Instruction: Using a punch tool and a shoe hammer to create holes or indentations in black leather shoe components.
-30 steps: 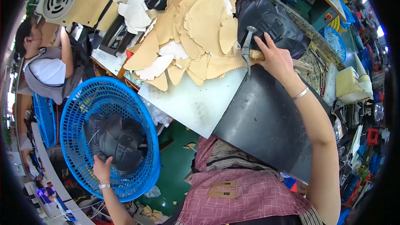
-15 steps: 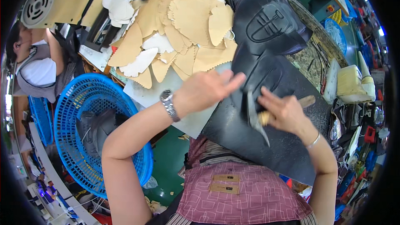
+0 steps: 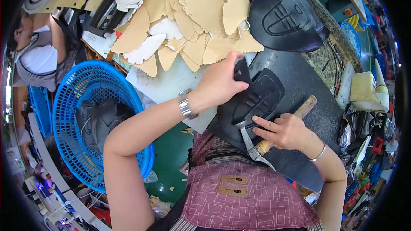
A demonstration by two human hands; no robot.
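Observation:
A black shoe upper (image 3: 233,113) with raised ridges lies on the dark work board (image 3: 308,162) in front of me. Its far-left edge is folded up, and my left hand (image 3: 218,79) pinches that edge between thumb and fingers. My right hand (image 3: 284,133) holds a hammer (image 3: 305,108) by its pale wooden handle, which slants up to the right. The hammer's metal head (image 3: 248,142) points toward my apron. Two outstretched right fingers rest at the upper's right side. Just beyond, more black uppers (image 3: 287,17) are stacked.
Tan and white zigzag-edged pieces (image 3: 205,4) heap at the back. A blue basket (image 3: 147,158) with dark pieces inside stands at left, beyond it another person (image 3: 40,66). Thin tools (image 3: 338,75) and a yellowish container (image 3: 368,90) line the right side.
A shoe upper has come off the stack toward me. My left hand has closed on its edge. My right hand with the hammer has moved slightly nearer my body, turning the head.

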